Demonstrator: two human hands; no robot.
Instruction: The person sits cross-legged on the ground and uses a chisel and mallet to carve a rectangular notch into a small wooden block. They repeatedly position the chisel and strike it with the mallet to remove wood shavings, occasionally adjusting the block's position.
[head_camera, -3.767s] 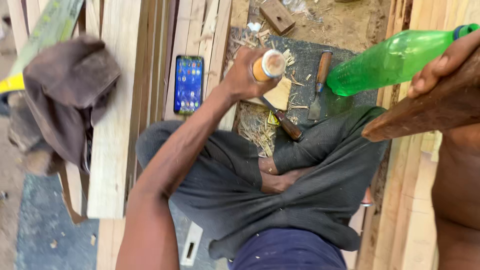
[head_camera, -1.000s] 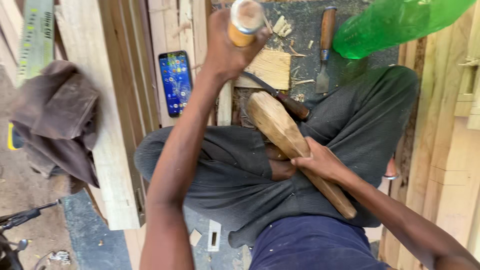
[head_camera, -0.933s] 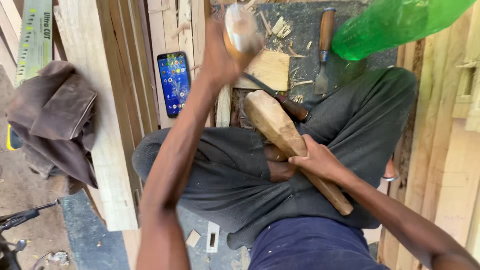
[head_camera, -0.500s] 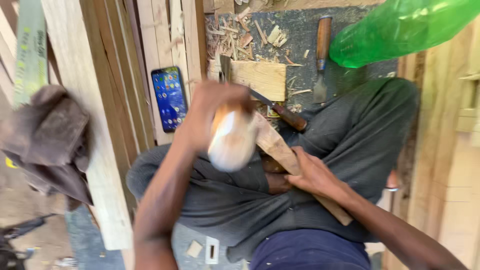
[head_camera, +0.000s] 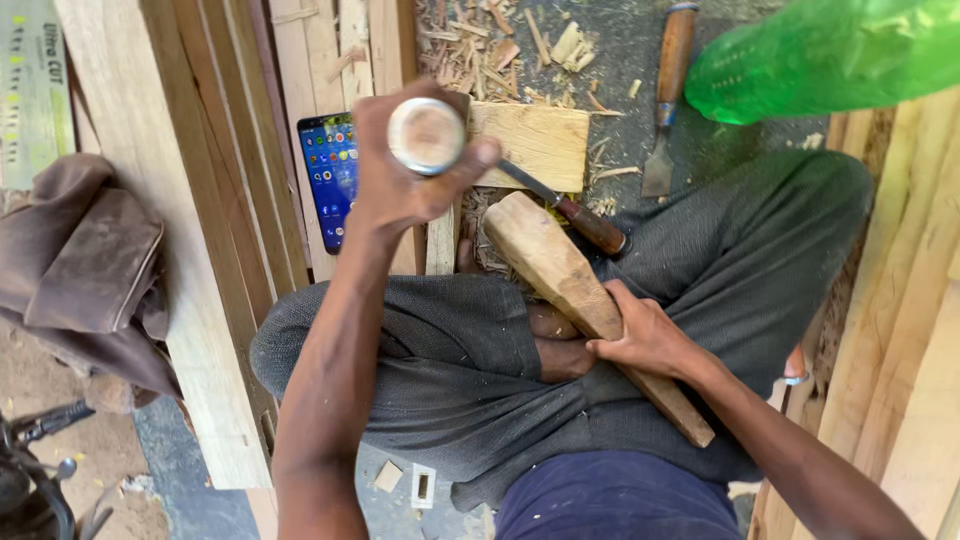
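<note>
Left hand (head_camera: 410, 175) raised again; mallet (head_camera: 590, 300) points away, head forward.

Tools and wood about two bare hands, counted

Two hands: the left hand (head_camera: 405, 175) grips one round-ended tool handle (head_camera: 427, 135), the right hand (head_camera: 645, 340) one wooden mallet (head_camera: 575, 290). Two chisels: one chisel with a reddish handle (head_camera: 575, 212) between the hands, one chisel with a brown handle (head_camera: 668, 95) beyond the right hand. One flat wood block (head_camera: 535, 145), one phone (head_camera: 330, 180) beside the left hand, one green plastic bottle (head_camera: 830, 55), one brown cloth (head_camera: 85, 270) far left.
</note>
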